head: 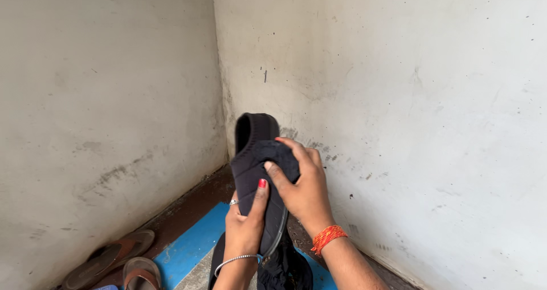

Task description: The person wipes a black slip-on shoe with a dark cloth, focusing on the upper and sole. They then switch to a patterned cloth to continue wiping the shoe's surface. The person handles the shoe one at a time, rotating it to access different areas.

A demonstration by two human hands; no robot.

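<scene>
At frame centre, the left hand [246, 224] clasped the black shoe [259, 176] from below — thumb across its side. The right hand [302, 187] pressed a dark cloth [279, 153] against it, fingers closed on the cloth — 2 brown sandals [122, 261] lay lower left.

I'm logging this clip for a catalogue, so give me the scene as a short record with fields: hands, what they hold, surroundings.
Left hand: left hand grips the black knit slip-on shoe from below, thumb across its side
Right hand: right hand presses a dark cloth onto the shoe's upper
Shoe pose: upright, opening at the top
Wrists: silver bangle left, orange thread band right
Floor: blue mat, brown sandals at lower left
Backdrop: scuffed whitewashed wall corner
</scene>
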